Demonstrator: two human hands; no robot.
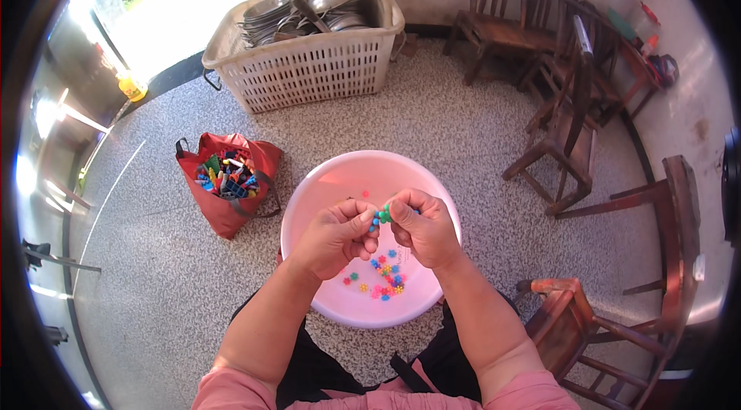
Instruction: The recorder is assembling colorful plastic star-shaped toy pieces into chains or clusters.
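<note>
Over a large pink basin [332,298], both my hands meet with fingertips nearly together. Between thumb and fingers, my left hand [337,232] pinches a small blue plastic piece [376,221]. A green plastic piece [386,214] is pinched in my right hand [424,228]; it touches or adjoins the blue one, and I cannot tell if they are joined. Another bit of blue shows behind the right fingers. Small flower-shaped plastic pieces [388,286] in pink, blue, yellow, red and green lie scattered on the basin's bottom. My hands hide part of the basin's far half.
Left of the basin stands a red cloth bag [212,205] full of colourful plastic blocks. A white slatted basket [309,74] heaped with metal pans and lids is at the back. Wooden chairs [556,155] line the right side. A yellow container [132,87] stands far left.
</note>
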